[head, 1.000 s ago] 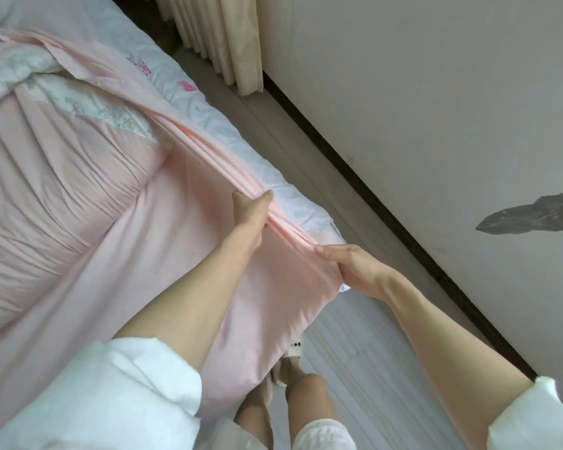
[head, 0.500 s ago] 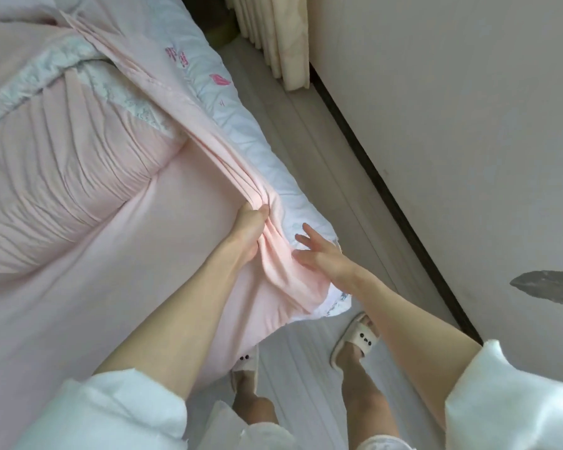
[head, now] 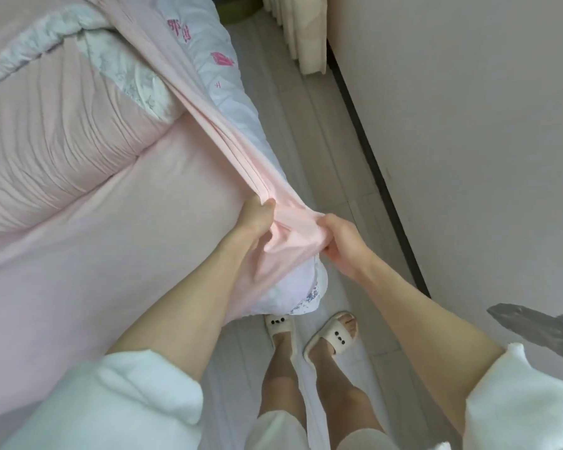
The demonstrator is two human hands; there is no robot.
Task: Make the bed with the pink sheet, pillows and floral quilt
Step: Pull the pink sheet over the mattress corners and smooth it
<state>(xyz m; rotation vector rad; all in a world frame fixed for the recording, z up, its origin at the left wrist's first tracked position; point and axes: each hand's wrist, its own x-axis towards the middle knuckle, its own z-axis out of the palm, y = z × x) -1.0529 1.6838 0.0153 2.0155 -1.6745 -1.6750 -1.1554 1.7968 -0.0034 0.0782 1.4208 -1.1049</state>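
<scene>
Pink sheet [head: 117, 248]: spread over the bed's near part, its edge gathered into a taut ridge along the bed's right side, running down to the near right corner.
Slippers [head: 333, 334]: pale pair on the person's feet, on the floor [head: 309, 164] just beside that corner.
Sleeves [head: 111, 404]: white, pushed up above both forearms.
Mattress [head: 293, 289]: white with a floral trim, bare at the near right corner below the sheet edge; its right side carries pink printed marks farther up.
Left hand [head: 255, 219]: grip closed on the bunched sheet edge at the near right corner, fingers curled into the folds.
Right hand [head: 338, 237]: grip closed on the same sheet edge, just beside the left hand, off the bed's corner.
Floral quilt [head: 56, 138]: heaped across the bed's far left part, pink pleated underside up, pale patterned face showing at its folded rim.
Curtain [head: 303, 30]: cream, hanging at the far end of the floor strip, against the wall [head: 468, 125].
</scene>
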